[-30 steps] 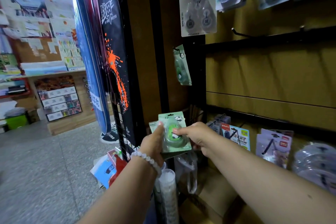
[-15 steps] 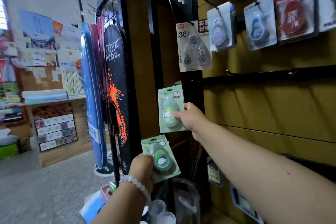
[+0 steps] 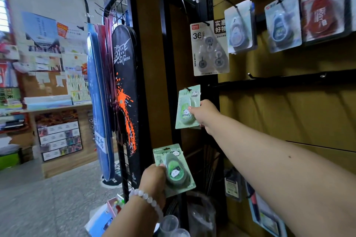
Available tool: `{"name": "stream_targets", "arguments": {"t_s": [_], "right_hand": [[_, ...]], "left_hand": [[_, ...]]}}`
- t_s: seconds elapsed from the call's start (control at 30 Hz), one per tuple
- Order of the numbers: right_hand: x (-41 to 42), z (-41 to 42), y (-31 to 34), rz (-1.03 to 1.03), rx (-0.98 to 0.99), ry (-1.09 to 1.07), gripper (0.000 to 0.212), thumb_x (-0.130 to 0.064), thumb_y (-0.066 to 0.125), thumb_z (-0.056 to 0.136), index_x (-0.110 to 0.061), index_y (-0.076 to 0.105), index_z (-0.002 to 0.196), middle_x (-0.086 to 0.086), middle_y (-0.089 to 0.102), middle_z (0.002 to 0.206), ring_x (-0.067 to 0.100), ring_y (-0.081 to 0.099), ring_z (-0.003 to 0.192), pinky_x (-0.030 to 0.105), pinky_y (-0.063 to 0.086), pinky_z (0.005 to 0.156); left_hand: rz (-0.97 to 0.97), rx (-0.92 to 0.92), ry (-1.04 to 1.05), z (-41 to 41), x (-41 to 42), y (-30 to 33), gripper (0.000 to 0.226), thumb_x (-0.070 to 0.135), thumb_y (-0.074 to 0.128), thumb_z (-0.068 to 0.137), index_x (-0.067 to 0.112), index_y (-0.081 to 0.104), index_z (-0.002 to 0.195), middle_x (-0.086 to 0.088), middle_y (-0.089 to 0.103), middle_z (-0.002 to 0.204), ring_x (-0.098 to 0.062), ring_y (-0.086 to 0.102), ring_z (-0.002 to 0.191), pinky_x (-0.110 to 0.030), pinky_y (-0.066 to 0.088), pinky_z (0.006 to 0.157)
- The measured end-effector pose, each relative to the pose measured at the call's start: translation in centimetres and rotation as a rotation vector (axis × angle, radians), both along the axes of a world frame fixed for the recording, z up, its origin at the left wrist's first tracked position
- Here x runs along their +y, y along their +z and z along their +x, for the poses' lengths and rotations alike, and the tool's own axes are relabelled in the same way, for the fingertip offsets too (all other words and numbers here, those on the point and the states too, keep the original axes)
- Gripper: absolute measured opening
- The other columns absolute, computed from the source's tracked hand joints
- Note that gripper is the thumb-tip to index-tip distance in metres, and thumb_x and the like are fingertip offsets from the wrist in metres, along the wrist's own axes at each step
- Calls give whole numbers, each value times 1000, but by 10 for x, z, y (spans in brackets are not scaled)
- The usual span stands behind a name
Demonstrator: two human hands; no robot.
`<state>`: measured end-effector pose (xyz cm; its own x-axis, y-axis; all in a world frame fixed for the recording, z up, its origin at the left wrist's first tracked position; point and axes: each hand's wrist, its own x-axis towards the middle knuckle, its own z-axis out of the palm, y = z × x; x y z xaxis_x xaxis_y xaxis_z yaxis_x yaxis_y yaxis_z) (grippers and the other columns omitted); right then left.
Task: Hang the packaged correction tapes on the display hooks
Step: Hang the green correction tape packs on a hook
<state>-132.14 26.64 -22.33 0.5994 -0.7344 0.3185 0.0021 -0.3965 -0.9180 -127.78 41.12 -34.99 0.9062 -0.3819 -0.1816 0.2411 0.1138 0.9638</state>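
Observation:
My right hand [image 3: 205,114] grips a green panda-print correction tape pack [image 3: 185,107] by its right edge, held upright against the black post. Its top hole sits at a small black hook [image 3: 187,89]; another green pack seems to hang just behind it. Lower down, my left hand [image 3: 154,180], with a white bead bracelet, holds a second green panda pack [image 3: 174,169], tilted slightly. Both packs are apart from each other.
Above hang a grey 36 value pack [image 3: 210,48], blue packs [image 3: 239,27] and a red pack [image 3: 323,11] on hooks. A bare black rail [image 3: 289,79] crosses the brown board. Racket bags [image 3: 125,102] hang at left. Clear cups [image 3: 169,225] stand below.
My right hand lifted one green pack up from the pair to the hook on the post. The left hand stayed low with the other pack. The view tilted upward.

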Motion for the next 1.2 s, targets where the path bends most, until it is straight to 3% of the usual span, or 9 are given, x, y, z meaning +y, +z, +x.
{"name": "stream_targets", "arguments": {"t_s": [0.1,0.23,0.4,0.5,0.6,0.77,0.93,1.03,1.2], "right_hand": [[-4,4,-2,-21,48,-65,42,-30,60,93,-4,50,125,11,59,121,25,54,83,28,42,52],[-12,7,5,-54,125,-201,47,-29,62,92,-1,46,126,15,58,125,34,64,101,40,56,82],[-17,-1,-5,-57,202,-215,51,-36,64,90,-3,48,125,12,60,116,31,65,90,30,50,58],[-17,-14,-27,-169,227,-323,63,-46,66,85,-8,44,129,11,56,126,32,58,111,35,47,77],[-7,-31,-63,-70,180,-126,41,-52,63,85,-15,54,101,4,56,93,23,56,81,30,43,66],[29,-65,-121,283,278,276,43,-44,67,85,-5,68,104,2,65,79,15,59,66,26,45,53],[41,-76,-140,371,214,328,23,-17,72,84,-2,70,101,18,74,99,31,71,91,42,55,86],[36,-73,-132,336,191,312,11,-15,73,83,-7,68,89,13,74,91,25,71,79,29,57,70],[28,-63,-86,207,75,266,9,-19,72,85,-14,65,84,-1,68,76,7,60,56,13,40,42]], "left_hand": [[4,-30,-12,-1,0,-3,17,11,46,98,-2,58,97,-25,67,93,-42,67,95,-59,51,93],[-5,17,-32,-5,-5,-5,17,12,45,98,0,58,98,-28,68,99,-43,67,97,-64,50,93],[-29,7,-75,-14,-9,-4,16,9,45,99,5,60,95,-25,68,97,-39,67,89,-63,51,90],[-17,-10,-97,-18,-8,-2,18,9,44,100,7,61,94,-21,68,90,-33,66,79,-58,53,88],[-8,-27,-121,-23,-5,-3,21,12,43,101,9,62,94,-18,69,90,-33,66,80,-59,53,90],[12,-39,-158,-31,-3,-13,24,16,41,102,11,65,100,-19,71,96,-34,68,84,-64,49,93],[8,-4,-183,-34,-1,-19,27,14,43,102,4,63,116,-26,69,110,-38,67,88,-59,51,93],[-62,52,-148,-33,-1,-17,32,20,42,103,-2,60,117,-22,66,109,-36,62,94,-50,51,91],[-152,174,-88,-31,-2,-10,42,37,36,104,10,59,82,-2,53,60,-15,45,57,-26,41,59]]}}
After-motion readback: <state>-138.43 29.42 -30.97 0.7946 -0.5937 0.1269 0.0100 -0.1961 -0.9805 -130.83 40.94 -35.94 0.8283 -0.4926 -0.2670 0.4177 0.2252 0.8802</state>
